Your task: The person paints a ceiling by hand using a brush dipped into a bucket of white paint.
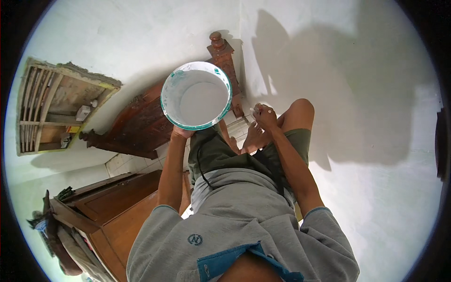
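A round bucket (pixel 171 96) with a teal rim and white smears on its inner wall is held up in front of me, its mouth tipped toward the camera. White liquid (pixel 204 102), which looks like paint, lies in its bottom. My left hand (pixel 183 132) grips the bucket at its near lower side, most of the fingers hidden behind it. To the right of the bucket and apart from it, my right hand (pixel 266 116) is closed near my raised knee. White marks show on its fingers, and a small pale thing at the fingertips is too unclear to name.
A carved dark wooden bed frame (pixel 141 120) with a post (pixel 223 54) stands behind the bucket by the wall. At left are a barred wall opening (pixel 61 105) holding small boxes, and a brown wooden cabinet (pixel 124 202) with clothes hanging beside it. A pale wall (pixel 371 117) rises at right.
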A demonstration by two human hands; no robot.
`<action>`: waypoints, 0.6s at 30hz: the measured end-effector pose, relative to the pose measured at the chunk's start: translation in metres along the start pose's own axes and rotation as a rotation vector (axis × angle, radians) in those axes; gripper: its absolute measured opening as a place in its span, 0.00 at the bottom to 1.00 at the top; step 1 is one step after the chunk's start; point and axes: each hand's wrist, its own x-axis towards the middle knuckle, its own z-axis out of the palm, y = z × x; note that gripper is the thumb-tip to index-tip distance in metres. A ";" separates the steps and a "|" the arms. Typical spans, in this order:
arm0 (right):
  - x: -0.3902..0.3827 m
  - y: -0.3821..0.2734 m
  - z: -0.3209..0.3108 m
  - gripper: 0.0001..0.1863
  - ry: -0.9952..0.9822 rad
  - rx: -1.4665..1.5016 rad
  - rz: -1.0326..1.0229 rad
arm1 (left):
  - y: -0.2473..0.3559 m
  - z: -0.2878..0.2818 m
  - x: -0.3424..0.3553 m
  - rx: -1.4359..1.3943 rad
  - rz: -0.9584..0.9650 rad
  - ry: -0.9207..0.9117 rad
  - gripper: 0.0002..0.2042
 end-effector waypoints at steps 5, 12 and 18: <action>0.000 0.001 0.004 0.17 -0.012 0.009 -0.013 | 0.005 0.009 -0.010 -0.245 -0.050 -0.081 0.22; 0.001 0.021 0.016 0.17 0.069 0.008 -0.055 | -0.001 0.002 -0.002 0.021 0.014 0.079 0.25; 0.003 0.027 0.015 0.15 0.046 -0.067 -0.046 | -0.002 0.014 0.004 -0.150 -0.042 0.039 0.26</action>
